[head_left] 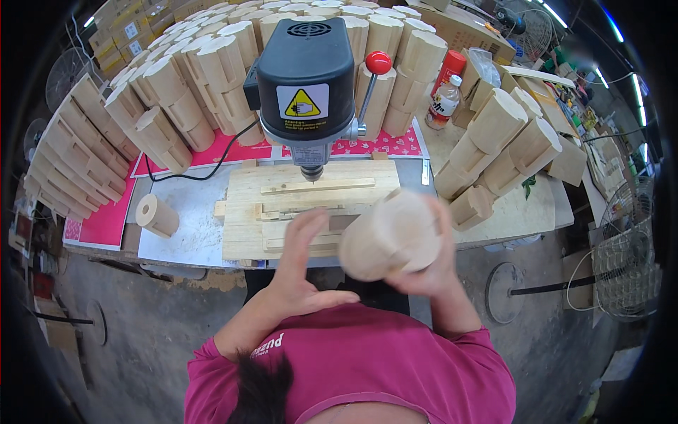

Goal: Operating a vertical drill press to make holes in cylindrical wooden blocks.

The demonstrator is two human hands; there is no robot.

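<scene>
One wooden block sits at centre frame clasped in your right hand, its long axis pointing left toward your open, empty left hand just beside it.

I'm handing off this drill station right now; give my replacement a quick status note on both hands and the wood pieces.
Right hand: grip closed on a pale cylindrical wooden block, held in the air in front of the wooden jig board.
Left hand: open, empty, beside the block.
Black drill press: bit above the jig, no piece under it.
One small round wooden piece lies to the left on the table; stacks of similar blocks are behind and to the right.
</scene>
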